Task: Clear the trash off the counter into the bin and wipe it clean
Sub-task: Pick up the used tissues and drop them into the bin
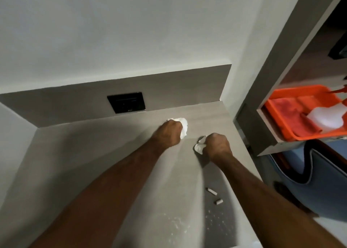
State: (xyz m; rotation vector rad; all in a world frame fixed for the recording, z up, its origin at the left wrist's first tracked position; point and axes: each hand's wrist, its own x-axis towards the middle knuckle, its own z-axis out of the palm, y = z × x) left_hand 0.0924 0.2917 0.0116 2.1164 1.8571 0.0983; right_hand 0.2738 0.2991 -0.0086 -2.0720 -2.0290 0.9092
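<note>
The grey counter fills the lower half of the view. My left hand is closed on a crumpled white tissue near the back of the counter. To its right, my right hand is closed on a second crumpled white tissue, which touches the counter surface. Two small cigarette butts lie nearer the front edge, one above the other. White crumbs or powder are scattered at the counter's front. No bin is clearly visible.
A black wall socket sits in the grey backsplash. On the right, a shelf holds an orange tray with a red cloth and a white spray bottle. Below it is a blue-grey fabric object.
</note>
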